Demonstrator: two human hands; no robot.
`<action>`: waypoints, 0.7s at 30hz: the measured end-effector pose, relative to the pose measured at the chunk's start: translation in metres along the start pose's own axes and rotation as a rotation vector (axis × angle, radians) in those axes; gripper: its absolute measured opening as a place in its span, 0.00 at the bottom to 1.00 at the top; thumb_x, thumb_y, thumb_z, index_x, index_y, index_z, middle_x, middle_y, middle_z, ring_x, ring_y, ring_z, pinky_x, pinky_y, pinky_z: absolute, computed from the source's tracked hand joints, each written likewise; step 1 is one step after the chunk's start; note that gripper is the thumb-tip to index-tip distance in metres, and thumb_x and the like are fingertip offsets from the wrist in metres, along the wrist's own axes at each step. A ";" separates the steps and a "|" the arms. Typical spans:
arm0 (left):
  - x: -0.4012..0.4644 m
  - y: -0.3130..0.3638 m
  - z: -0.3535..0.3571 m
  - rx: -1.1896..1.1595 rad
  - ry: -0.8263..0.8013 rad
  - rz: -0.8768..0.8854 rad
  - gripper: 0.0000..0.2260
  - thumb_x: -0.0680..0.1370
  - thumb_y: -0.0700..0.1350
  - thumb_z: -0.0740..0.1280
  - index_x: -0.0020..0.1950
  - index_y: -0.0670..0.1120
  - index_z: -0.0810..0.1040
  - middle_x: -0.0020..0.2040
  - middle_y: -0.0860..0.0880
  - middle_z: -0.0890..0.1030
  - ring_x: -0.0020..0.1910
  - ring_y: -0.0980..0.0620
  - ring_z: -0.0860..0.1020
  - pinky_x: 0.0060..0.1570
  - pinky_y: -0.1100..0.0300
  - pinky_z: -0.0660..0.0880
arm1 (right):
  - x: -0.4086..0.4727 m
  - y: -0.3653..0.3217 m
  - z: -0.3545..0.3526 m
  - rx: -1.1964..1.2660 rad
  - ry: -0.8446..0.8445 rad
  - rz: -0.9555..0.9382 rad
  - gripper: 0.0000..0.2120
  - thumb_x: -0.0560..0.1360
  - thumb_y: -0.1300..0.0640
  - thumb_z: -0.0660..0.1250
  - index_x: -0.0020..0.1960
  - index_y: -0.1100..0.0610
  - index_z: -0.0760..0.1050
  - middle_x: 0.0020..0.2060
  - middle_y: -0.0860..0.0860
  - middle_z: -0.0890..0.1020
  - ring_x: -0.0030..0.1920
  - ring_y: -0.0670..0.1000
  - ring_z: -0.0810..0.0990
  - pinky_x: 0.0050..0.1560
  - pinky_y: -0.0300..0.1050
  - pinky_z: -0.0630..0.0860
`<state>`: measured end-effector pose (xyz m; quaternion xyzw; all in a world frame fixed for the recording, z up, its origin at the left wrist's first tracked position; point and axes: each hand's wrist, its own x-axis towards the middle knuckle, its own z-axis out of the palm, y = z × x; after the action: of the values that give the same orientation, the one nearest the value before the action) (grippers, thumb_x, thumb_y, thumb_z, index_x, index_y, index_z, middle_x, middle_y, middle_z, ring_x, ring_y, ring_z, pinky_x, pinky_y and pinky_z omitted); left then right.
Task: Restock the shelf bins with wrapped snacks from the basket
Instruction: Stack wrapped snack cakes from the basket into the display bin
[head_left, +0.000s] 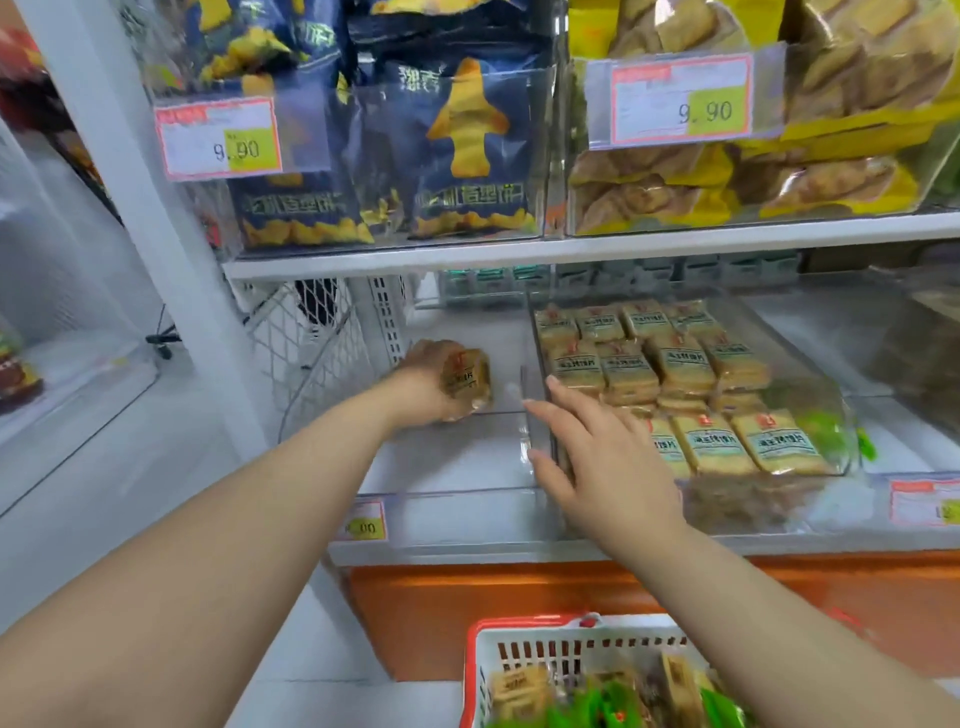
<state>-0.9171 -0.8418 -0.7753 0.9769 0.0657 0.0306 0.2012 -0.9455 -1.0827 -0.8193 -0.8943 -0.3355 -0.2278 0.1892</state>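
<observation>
Left hand (431, 376): fingers curled round one wrapped snack (466, 378), held over the bare back half of the clear left bin (457, 499) on the lower shelf. Right hand (597, 452): fingers spread and holding nothing, resting at the divider wall beside the neighbouring bin (841, 415), which carries rows of the same tan packets. Item, by appearance: small, light, flat packet in glossy film, likely slippery and its contents brittle; best taken across the broad faces, gently. Basket (475, 675), red-rimmed, sits below the shelf's front edge with more packets.
</observation>
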 end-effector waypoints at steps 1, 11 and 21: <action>0.010 -0.002 0.002 0.009 -0.019 -0.009 0.16 0.66 0.53 0.75 0.49 0.53 0.74 0.48 0.48 0.77 0.45 0.47 0.77 0.41 0.61 0.71 | 0.000 0.001 0.002 -0.003 0.009 -0.007 0.22 0.75 0.45 0.59 0.66 0.49 0.74 0.69 0.50 0.74 0.63 0.50 0.75 0.61 0.51 0.72; 0.049 -0.032 0.040 0.098 -0.123 -0.055 0.29 0.74 0.61 0.69 0.72 0.55 0.65 0.65 0.54 0.73 0.63 0.49 0.74 0.61 0.57 0.69 | -0.001 0.001 0.011 -0.076 0.106 -0.040 0.21 0.76 0.47 0.59 0.66 0.50 0.75 0.68 0.50 0.74 0.60 0.51 0.77 0.61 0.49 0.69; 0.047 -0.034 0.047 0.388 -0.122 0.012 0.26 0.79 0.62 0.61 0.74 0.54 0.65 0.73 0.50 0.68 0.68 0.43 0.71 0.58 0.53 0.68 | -0.003 -0.001 0.016 -0.073 0.165 -0.048 0.20 0.76 0.49 0.61 0.66 0.52 0.76 0.69 0.50 0.74 0.58 0.50 0.76 0.62 0.48 0.66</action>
<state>-0.8708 -0.8227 -0.8303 0.9977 0.0521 -0.0405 0.0127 -0.9433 -1.0760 -0.8337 -0.8705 -0.3316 -0.3172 0.1778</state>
